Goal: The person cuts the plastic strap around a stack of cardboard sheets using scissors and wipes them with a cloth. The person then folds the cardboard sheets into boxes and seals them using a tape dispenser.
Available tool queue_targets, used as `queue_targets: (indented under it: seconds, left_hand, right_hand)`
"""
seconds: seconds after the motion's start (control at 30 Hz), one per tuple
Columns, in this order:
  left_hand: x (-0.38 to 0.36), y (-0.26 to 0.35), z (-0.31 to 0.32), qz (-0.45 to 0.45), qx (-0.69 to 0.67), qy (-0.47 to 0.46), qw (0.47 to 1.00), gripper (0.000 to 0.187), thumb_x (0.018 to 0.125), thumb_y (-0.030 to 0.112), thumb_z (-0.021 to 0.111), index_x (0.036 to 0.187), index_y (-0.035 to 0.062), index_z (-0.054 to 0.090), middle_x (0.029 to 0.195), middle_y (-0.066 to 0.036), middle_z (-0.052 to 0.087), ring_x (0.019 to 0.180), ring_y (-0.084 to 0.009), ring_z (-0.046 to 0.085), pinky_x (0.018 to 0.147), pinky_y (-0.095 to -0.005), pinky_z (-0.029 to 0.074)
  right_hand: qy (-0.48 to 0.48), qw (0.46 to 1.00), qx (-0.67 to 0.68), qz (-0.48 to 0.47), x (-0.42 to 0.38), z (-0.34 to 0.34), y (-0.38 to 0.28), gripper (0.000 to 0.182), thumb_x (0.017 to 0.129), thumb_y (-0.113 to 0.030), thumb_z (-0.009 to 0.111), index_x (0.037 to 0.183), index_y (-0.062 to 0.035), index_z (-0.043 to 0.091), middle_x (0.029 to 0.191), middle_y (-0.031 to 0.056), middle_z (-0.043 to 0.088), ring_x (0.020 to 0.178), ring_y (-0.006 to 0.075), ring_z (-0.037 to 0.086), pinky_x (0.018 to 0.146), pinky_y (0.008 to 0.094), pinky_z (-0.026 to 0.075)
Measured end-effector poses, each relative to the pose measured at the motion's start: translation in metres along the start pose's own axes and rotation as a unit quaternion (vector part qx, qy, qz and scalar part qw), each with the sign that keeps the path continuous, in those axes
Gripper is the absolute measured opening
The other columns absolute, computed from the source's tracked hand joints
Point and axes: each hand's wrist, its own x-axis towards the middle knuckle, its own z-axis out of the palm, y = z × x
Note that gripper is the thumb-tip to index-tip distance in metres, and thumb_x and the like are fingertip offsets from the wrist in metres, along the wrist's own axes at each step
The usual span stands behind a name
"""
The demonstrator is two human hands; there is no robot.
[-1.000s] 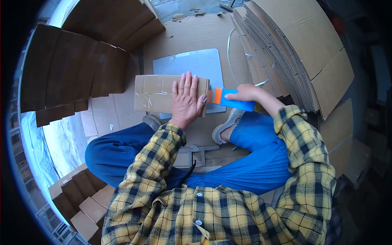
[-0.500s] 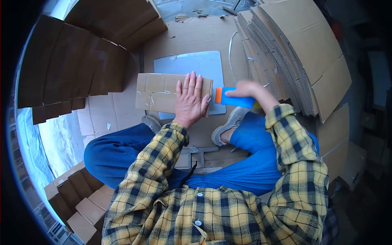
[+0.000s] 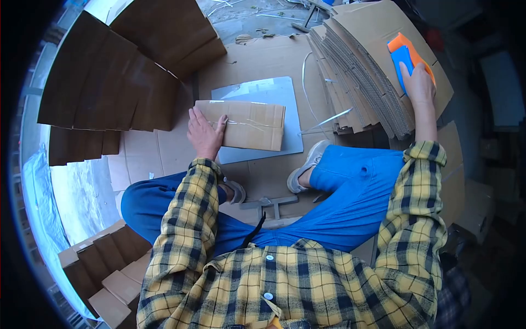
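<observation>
A closed cardboard box (image 3: 255, 129) lies on a grey-white board (image 3: 293, 118) in front of me, with clear tape along its top seam. My left hand (image 3: 205, 133) grips the box's left end, its thumb over the top face and its fingers along the end. Away to the right, my right hand (image 3: 420, 85) is wrapped round a blue and orange tape dispenser (image 3: 402, 57). The dispenser overlaps the stack of flattened cardboard (image 3: 378, 33) in this view.
Tall folded cartons (image 3: 104, 77) stand at the left, and smaller brown boxes (image 3: 118, 285) sit at the lower left. A white strap (image 3: 329, 120) lies between the board and the cardboard stack. Metal bars (image 3: 269, 204) rest between my legs.
My right hand has carried the tape dispenser from the box's right end up and right to the cardboard stack. My left hand has shifted from the box's top to its left end.
</observation>
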Motion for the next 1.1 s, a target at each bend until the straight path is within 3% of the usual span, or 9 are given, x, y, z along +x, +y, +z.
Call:
queue_targets:
  seconds: [0.1,0.27,0.53,0.63,0.7,0.83,0.97,1.07,1.1]
  left_hand:
    - [-0.002,-0.001,0.003,-0.028,-0.005,-0.016,0.999,0.089,0.085,0.06,0.049,0.143,-0.0009,0.022,0.147,-0.021,0.027,0.132,-0.0364,0.031,0.106,-0.0445,0.028]
    - [0.0,-0.005,0.013,-0.014,0.023,0.016,1.0,0.09,0.085,0.062,0.047,0.144,-0.001,0.021,0.147,-0.021,0.027,0.129,-0.0359,0.033,0.104,-0.0445,0.029]
    - [0.002,-0.003,0.012,-0.004,0.027,0.011,1.0,0.089,0.086,0.06,0.048,0.143,-0.0023,0.021,0.147,-0.022,0.026,0.13,-0.0352,0.032,0.105,-0.044,0.027]
    - [0.002,-0.003,0.015,0.006,0.034,0.015,0.999,0.088,0.087,0.059,0.048,0.143,-0.0027,0.021,0.146,-0.023,0.026,0.129,-0.0357,0.033,0.104,-0.0439,0.027]
    - [0.003,-0.002,0.015,0.008,0.04,0.01,0.999,0.087,0.087,0.058,0.048,0.143,-0.0026,0.021,0.146,-0.023,0.027,0.129,-0.036,0.033,0.104,-0.0437,0.027]
    - [0.004,-0.002,0.015,0.007,0.043,0.005,0.999,0.086,0.087,0.056,0.048,0.143,-0.0025,0.021,0.146,-0.023,0.027,0.128,-0.0368,0.033,0.104,-0.0432,0.027]
    - [0.004,-0.001,0.016,0.01,0.058,0.002,0.998,0.085,0.087,0.056,0.048,0.144,-0.0022,0.02,0.146,-0.023,0.027,0.128,-0.0371,0.033,0.104,-0.0435,0.027]
    - [0.003,-0.002,0.016,0.009,0.063,-0.001,0.998,0.085,0.088,0.055,0.048,0.144,-0.0016,0.02,0.146,-0.023,0.026,0.128,-0.0377,0.034,0.104,-0.0437,0.027]
    - [0.003,-0.002,0.017,0.009,0.064,0.002,0.998,0.084,0.088,0.055,0.048,0.144,-0.0013,0.021,0.146,-0.022,0.027,0.128,-0.0375,0.034,0.105,-0.0437,0.027]
  right_hand:
    - [0.228,0.97,0.001,-0.079,-0.035,-0.03,-0.038,0.054,0.09,-0.046,0.052,0.109,0.0045,0.052,0.112,0.0252,0.057,0.104,0.0375,0.057,0.087,0.0444,0.045]
    - [0.076,0.853,0.475,-0.203,-0.136,0.058,-0.216,0.041,0.092,-0.025,0.048,0.122,0.0031,0.046,0.125,0.0258,0.046,0.115,0.0409,0.045,0.099,0.0451,0.037]
    - [-0.018,0.941,0.265,-0.21,-0.201,0.13,-0.265,0.059,0.091,-0.031,0.047,0.14,-0.0009,0.032,0.145,0.0257,0.025,0.137,0.0389,0.021,0.112,0.0477,0.017]
    - [-0.113,0.827,0.55,-0.023,-0.194,0.176,-0.254,0.066,0.095,-0.043,0.041,0.144,-0.0009,0.024,0.149,0.0239,0.02,0.139,0.0353,0.019,0.113,0.0423,0.016]
    - [-0.256,0.529,0.793,0.164,-0.196,0.206,-0.253,0.077,0.096,-0.056,0.031,0.147,-0.0018,0.014,0.152,0.0214,0.016,0.14,0.0309,0.017,0.113,0.0379,0.016]
    - [-0.3,0.476,0.798,0.215,-0.202,0.213,-0.255,0.082,0.094,-0.061,0.03,0.148,-0.0038,0.007,0.153,0.0186,0.014,0.141,0.026,0.016,0.114,0.0371,0.014]
    - [-0.304,0.481,0.779,0.263,-0.208,0.246,-0.261,0.082,0.091,-0.064,0.031,0.147,-0.0049,0.016,0.152,0.0162,0.019,0.14,0.0277,0.019,0.112,0.036,0.017]
    - [-0.361,0.507,0.742,0.251,-0.219,0.263,-0.253,0.07,0.093,-0.057,0.04,0.141,-0.0066,0.032,0.14,0.0189,0.039,0.13,0.0252,0.038,0.104,0.036,0.032]
    - [-0.341,0.575,0.702,0.244,-0.23,0.312,-0.254,0.069,0.093,-0.052,0.039,0.14,-0.0027,0.032,0.14,0.0219,0.038,0.13,0.031,0.037,0.105,0.037,0.03]
